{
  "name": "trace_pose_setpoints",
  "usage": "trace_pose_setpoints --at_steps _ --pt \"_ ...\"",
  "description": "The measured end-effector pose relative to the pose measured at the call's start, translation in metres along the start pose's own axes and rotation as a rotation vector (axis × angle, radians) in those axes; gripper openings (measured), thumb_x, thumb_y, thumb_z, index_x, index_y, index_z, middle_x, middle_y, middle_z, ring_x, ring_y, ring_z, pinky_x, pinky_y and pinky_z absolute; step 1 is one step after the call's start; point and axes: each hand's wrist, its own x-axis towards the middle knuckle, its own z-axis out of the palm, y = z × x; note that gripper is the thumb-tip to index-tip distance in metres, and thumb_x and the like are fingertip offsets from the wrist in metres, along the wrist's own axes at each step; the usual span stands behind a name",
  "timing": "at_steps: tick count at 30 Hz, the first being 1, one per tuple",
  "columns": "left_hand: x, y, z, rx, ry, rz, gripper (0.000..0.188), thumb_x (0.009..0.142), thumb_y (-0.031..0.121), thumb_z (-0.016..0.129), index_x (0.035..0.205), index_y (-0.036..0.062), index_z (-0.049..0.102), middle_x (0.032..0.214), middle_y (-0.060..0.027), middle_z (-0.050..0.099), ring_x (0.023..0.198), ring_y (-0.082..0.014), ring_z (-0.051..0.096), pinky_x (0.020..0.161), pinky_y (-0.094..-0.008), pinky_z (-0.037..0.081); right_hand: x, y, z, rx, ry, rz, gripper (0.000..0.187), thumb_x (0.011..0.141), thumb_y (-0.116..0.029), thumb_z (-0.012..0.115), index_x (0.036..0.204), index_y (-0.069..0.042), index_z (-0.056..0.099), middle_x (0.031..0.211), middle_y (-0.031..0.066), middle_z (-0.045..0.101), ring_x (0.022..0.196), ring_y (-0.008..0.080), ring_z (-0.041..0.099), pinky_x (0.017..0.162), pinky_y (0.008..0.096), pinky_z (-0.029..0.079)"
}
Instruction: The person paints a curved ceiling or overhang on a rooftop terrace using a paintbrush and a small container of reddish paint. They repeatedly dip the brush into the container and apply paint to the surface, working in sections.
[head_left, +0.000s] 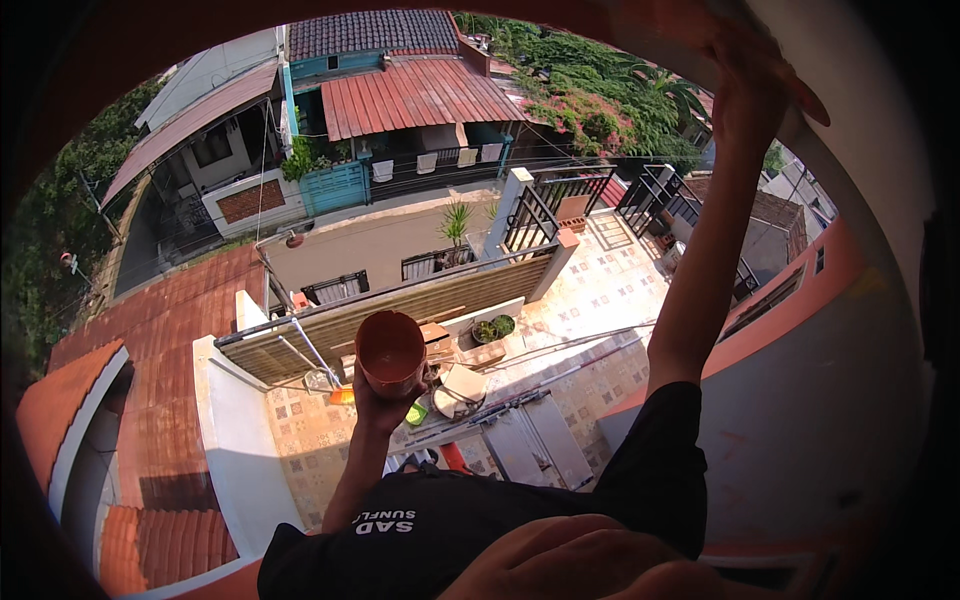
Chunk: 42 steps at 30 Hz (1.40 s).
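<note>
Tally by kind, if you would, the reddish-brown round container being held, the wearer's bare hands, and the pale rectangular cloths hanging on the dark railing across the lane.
Reddish-brown round container: 1
Bare left hand and bare right hand: 2
Pale rectangular cloths: 4
Total: 7

- We see 1 black T-shirt (430, 550), its dark cloth softly creased across the chest.
- We make out white lettering (385, 522) on the front in 2 rows, the upper row larger and bolder than the lower.
- We find the right sleeve (650, 455) short, wide and loose, in the same black, with an uneven, rumpled hem.
- We see only part of the left sleeve (285, 560), also black.
- We note 2 bare, slim forearms, the left forearm (350, 480) and the right forearm (705, 270), both narrowing toward the wrists.
- We see 2 bare hands, the left hand (380, 408) and the right hand (745, 68), the latter dimmed by shadow.
</note>
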Motion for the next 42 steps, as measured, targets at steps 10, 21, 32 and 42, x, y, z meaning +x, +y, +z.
trace_pose_setpoints --at_steps 10,21,32,42 --pt "-0.001 0.010 0.030 0.024 0.074 -0.031 0.052 0.079 -0.004 0.069 0.126 0.0006 0.046 0.110 -0.0144 0.058 0.091 -0.0262 0.061 0.070 -0.0346 0.055 -0.112 -0.064 0.138 -0.186 0.261 -0.319 0.028 0.072 0.008 0.074 0.096 -0.006 0.072 0.096 0.0097 0.069 0.090 0.0257 0.066 0.074 0.0329 0.054" --pt "-0.011 0.032 0.005 -0.083 0.073 -0.060 0.033 0.088 0.010 0.062 0.119 0.0066 0.053 0.112 -0.0128 0.058 0.097 -0.0258 0.058 0.082 -0.0414 0.052 -0.099 -0.023 0.108 0.321 0.714 0.375 0.018 0.085 0.001 0.068 0.100 0.005 0.059 0.106 0.0123 0.062 0.089 0.0193 0.066 0.073 0.0308 0.062" --pt "0.000 0.034 0.001 -0.121 -0.044 -0.128 0.046 0.091 0.035 0.052 0.129 0.0085 0.049 0.120 -0.0139 0.054 0.109 -0.0294 0.052 0.084 -0.0443 0.051 -0.115 -0.067 0.149 -0.075 0.344 -0.215 0.024 0.077 0.008 0.072 0.098 -0.002 0.068 0.100 0.0110 0.069 0.089 0.0233 0.068 0.075 0.0304 0.056" --pt "-0.011 0.033 -0.008 0.072 0.019 -0.086 0.062 0.089 0.051 0.052 0.134 0.0071 0.046 0.127 -0.0131 0.052 0.117 -0.0341 0.050 0.082 -0.0435 0.052 -0.105 -0.021 0.113 0.157 0.777 0.254 0.013 0.084 -0.003 0.071 0.095 0.004 0.068 0.099 0.0096 0.067 0.085 0.0183 0.068 0.073 0.0291 0.056"
